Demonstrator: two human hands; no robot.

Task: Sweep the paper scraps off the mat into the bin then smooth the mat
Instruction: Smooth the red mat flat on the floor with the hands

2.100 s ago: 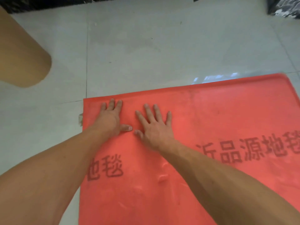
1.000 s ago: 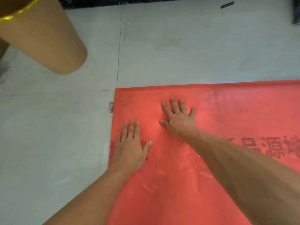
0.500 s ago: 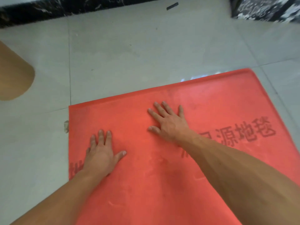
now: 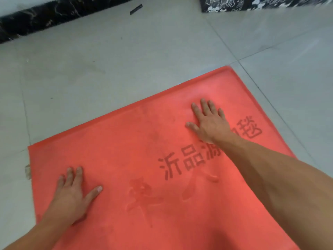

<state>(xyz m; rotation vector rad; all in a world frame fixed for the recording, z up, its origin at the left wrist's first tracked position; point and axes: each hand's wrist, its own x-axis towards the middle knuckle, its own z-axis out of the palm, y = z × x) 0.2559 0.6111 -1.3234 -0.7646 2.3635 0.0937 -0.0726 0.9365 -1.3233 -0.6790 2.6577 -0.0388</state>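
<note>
A red mat [image 4: 137, 141] with dark printed characters lies flat on the pale tiled floor. My left hand [image 4: 72, 195] presses flat on the mat near its left edge, fingers straight and thumb spread. Towards the far right corner, my right hand [image 4: 209, 121] lies flat on the mat with its fingers spread, partly covering the print. I see no paper scraps on the mat, and the bin is out of view. Faint finger marks show in the mat's pile near the middle.
A small pale scrap [image 4: 28, 171] sits on the floor against the mat's left edge. A black marble skirting [image 4: 54, 13] runs along the back, a patterned dark block [image 4: 252, 3] stands at the back right, and a small dark strip [image 4: 136, 9] lies on the tiles.
My hands have spread apart: the right slid towards the mat's far right corner, the left drew back along the left edge. The tan bin at the left has left the view.
</note>
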